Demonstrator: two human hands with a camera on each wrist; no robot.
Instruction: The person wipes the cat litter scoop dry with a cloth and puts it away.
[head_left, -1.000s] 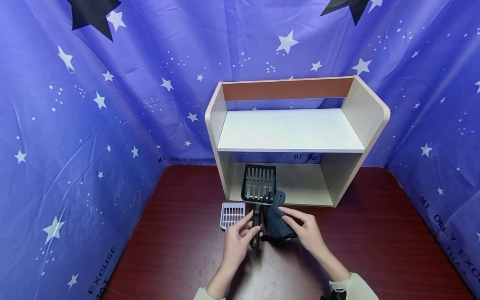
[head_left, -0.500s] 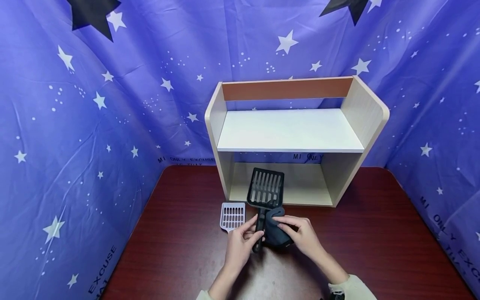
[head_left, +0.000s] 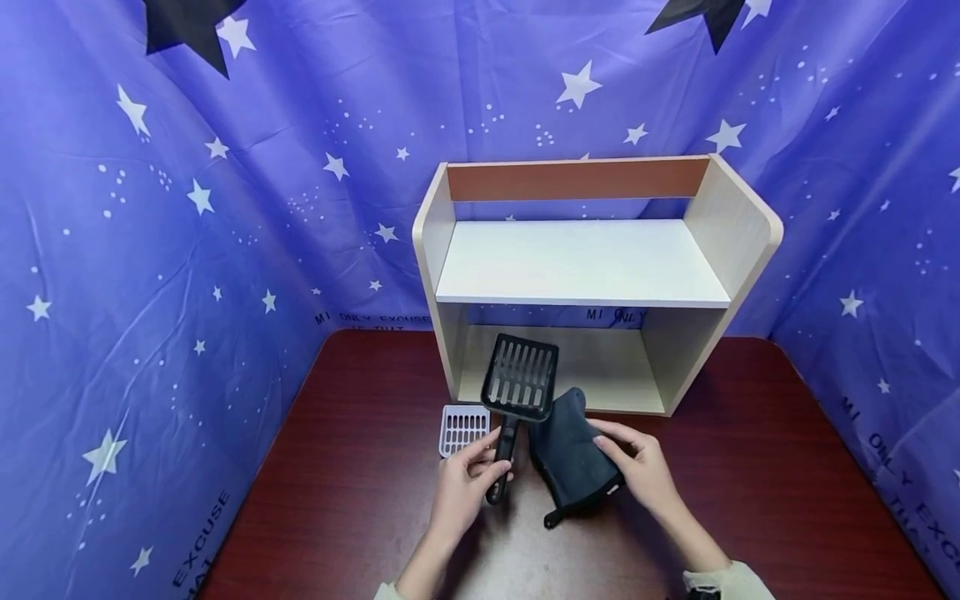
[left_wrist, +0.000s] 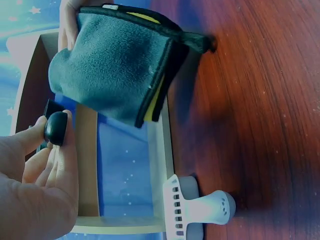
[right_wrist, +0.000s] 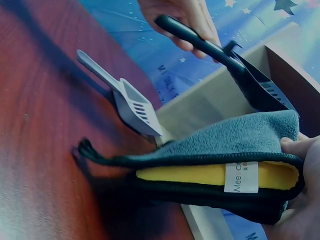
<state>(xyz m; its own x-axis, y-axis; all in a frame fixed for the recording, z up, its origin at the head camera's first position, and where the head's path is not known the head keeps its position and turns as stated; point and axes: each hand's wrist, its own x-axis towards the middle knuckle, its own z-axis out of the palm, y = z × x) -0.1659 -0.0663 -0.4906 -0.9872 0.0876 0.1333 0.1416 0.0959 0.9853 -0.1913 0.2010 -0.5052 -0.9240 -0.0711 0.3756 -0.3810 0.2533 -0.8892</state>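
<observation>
In the head view my left hand [head_left: 461, 492] holds a black litter scoop [head_left: 521, 377] by its handle, slotted pan up and away from me. The left wrist view shows the handle's rounded end [left_wrist: 56, 128] between thumb and fingers. My right hand [head_left: 641, 467] pinches a dark grey fleecy cloth [head_left: 573, 454] at its right side. This cloth has black edging, a yellow inner side, a white label [right_wrist: 241, 177] and a small corner loop [right_wrist: 87, 148]. It hangs close to the right of the scoop. A smaller pale litter scoop [head_left: 464, 427] lies left of the black one.
Behind the hands stands a two-level wooden shelf unit [head_left: 581, 262] with a white upper board. It rests on a dark red-brown table [head_left: 750, 475]. A blue-purple star-patterned curtain [head_left: 360, 167] surrounds the table at the back and sides.
The cloth came up behind the scoop's handle, then swung right and spread out. The black scoop shifted right, then back left. Both hands kept their hold.
</observation>
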